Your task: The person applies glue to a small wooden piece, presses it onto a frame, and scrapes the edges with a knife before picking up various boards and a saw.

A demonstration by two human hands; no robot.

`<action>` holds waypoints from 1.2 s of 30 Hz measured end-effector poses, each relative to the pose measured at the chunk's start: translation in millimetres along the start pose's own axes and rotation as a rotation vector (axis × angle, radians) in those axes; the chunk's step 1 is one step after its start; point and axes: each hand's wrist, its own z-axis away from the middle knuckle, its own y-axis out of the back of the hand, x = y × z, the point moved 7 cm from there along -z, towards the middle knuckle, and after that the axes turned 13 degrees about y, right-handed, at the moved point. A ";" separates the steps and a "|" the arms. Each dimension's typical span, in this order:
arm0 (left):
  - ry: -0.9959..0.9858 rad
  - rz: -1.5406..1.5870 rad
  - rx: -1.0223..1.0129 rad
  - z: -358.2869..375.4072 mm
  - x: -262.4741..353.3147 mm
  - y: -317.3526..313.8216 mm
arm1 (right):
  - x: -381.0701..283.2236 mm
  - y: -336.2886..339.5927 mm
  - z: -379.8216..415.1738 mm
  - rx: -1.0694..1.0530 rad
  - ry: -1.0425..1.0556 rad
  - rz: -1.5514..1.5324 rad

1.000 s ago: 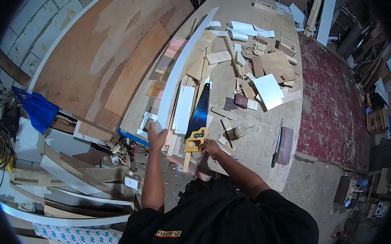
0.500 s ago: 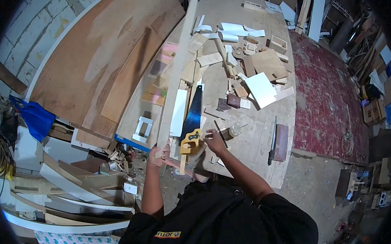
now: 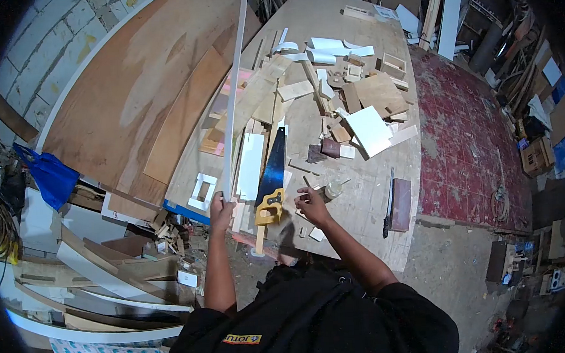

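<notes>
My left hand is closed around the near end of a long, pale wooden strip, which stretches away past the upper edge of the view. Its narrow edge faces me. Over the table's near side, my right hand has loosely bent fingers, parted, with nothing visible in them. A thin dark stick lies just beyond those fingers, beside a small clear jar. Between my hands rests a handsaw with a yellow handle toward me. A white board lies left of its blade.
Wood offcuts, a white square panel and curled white strips cover the wooden table. A brown block sits near its right edge. Large plywood leans at left, above curved boards.
The long strip has turned from its broad face to its narrow edge, and its far end has swung left. My left hand has risen slightly; the right stays over the same spot.
</notes>
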 end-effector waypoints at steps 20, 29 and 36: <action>-0.042 -1.113 0.611 -38.4 22.3 -2.8 | 39.9 102.5 99.0 0.216 -0.144 0.072; 0.250 -1.362 0.636 -43.8 2.5 -23.2 | 65.3 189.1 161.0 0.591 -0.276 0.020; -0.081 -1.258 0.619 -17.9 1.1 -97.9 | 100.7 272.4 214.2 0.772 -0.263 0.447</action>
